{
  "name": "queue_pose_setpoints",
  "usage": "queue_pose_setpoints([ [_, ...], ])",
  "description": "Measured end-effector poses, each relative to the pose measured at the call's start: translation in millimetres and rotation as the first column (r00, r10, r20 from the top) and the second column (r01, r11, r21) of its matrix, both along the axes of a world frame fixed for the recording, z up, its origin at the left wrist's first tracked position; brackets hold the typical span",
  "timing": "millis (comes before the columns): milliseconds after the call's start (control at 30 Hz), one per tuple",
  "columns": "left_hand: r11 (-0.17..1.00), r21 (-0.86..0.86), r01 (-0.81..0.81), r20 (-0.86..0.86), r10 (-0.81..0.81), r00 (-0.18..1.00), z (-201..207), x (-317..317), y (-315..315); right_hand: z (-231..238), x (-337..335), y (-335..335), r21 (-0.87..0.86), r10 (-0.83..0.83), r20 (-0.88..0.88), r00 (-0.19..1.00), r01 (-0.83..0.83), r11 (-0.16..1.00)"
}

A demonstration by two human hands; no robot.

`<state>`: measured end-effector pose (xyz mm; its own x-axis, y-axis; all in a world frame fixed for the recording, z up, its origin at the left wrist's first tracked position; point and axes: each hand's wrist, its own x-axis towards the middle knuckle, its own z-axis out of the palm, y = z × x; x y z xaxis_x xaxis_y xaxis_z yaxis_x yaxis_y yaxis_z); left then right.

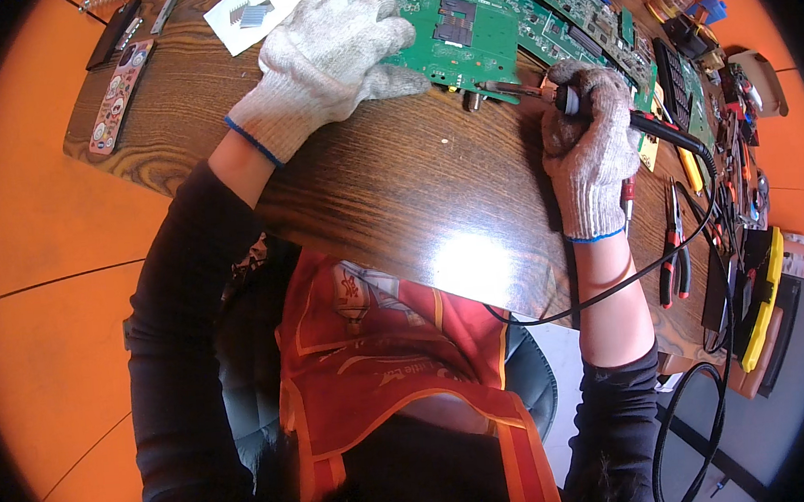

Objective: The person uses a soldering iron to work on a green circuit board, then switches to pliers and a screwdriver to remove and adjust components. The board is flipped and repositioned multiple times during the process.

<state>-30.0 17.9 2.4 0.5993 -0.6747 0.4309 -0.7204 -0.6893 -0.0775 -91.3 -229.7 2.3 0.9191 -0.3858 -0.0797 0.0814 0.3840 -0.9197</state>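
My left hand (337,55), in a pale knit glove, grips the near left part of a green circuit board (481,54). The fingers reach over its top, and the thumb lies along its lower edge. In my gloved right hand (594,135) is a soldering iron (567,99) with a black cord (683,135). Its tip points left and reaches the board's near right edge, beside a small round metal connector (474,102). Whether the tip touches a joint I cannot tell. A dark square part (454,22) sits on the board's face.
More green circuit boards (582,19) lie behind. White paper (226,23) with small metal pieces is at the far left, near a sticker-covered strip (121,98). Red-handled pliers (675,264) and assorted tools lie right. The iron's cord loops past my right forearm.
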Motion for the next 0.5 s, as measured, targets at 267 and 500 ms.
queue_pose_setpoints([
  [267, 1.0, 0.02, -0.02, 0.001, 0.02, 1.0, -2.1, -0.3, 0.3, 0.3, 0.8, -1.9, -0.018, 0.012, -0.018, 1.0, -0.013, 1.0],
  [500, 0.999, 0.024, -0.028, 0.0, 0.028, 1.0, -2.0, 0.2, 0.3, -0.7, 1.1, 0.7, 0.003, -0.035, 0.016, 0.999, 0.035, 0.999],
])
